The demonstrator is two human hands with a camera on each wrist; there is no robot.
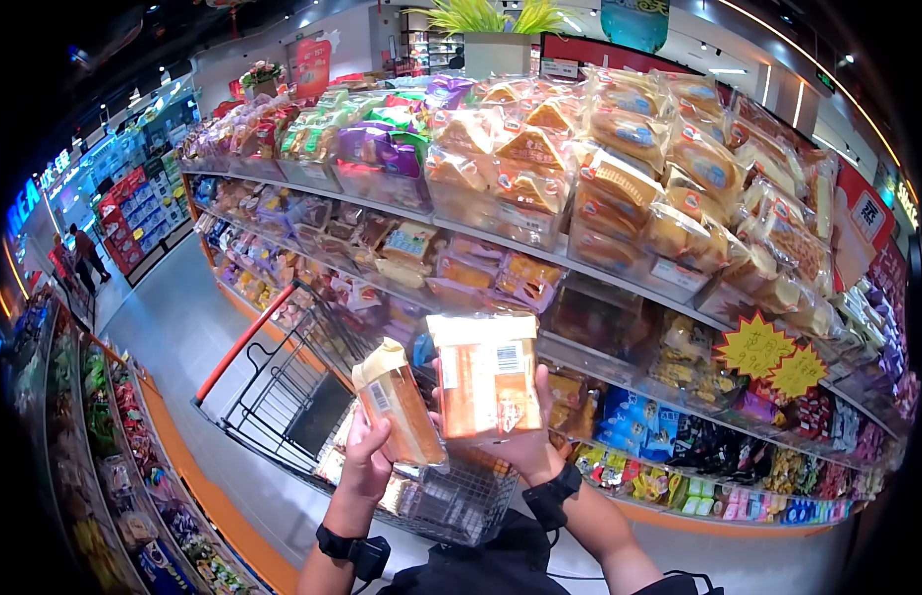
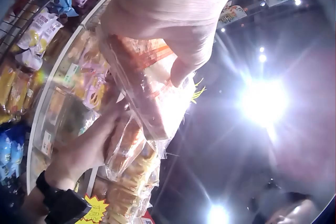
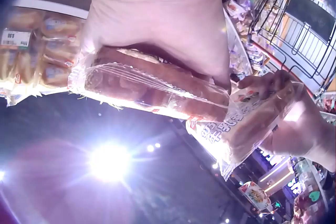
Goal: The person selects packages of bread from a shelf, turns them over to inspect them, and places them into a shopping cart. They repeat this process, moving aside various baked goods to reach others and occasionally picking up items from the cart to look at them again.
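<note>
In the head view the left hand (image 1: 370, 458) grips a narrow wrapped bread pack (image 1: 400, 405), thumb across its near side, the pack tilted. Beside it the right hand (image 1: 536, 436) holds a wider wrapped bread pack (image 1: 489, 382) from behind and the right side, a barcode label facing the camera. In the left wrist view the left hand (image 2: 173, 19) holds its pack (image 2: 149, 82) close to the lens, with the right hand behind. The right wrist view has the right hand (image 3: 157, 24) round its pack (image 3: 152, 85), near the left hand's pack (image 3: 247, 124).
A shopping cart (image 1: 312, 421) with packs in it stands just beyond the hands. Shelves of packaged bread (image 1: 525, 169) rise ahead and to the right. Another shelf (image 1: 134, 466) runs along the left. Two people (image 1: 85, 260) are far down the aisle.
</note>
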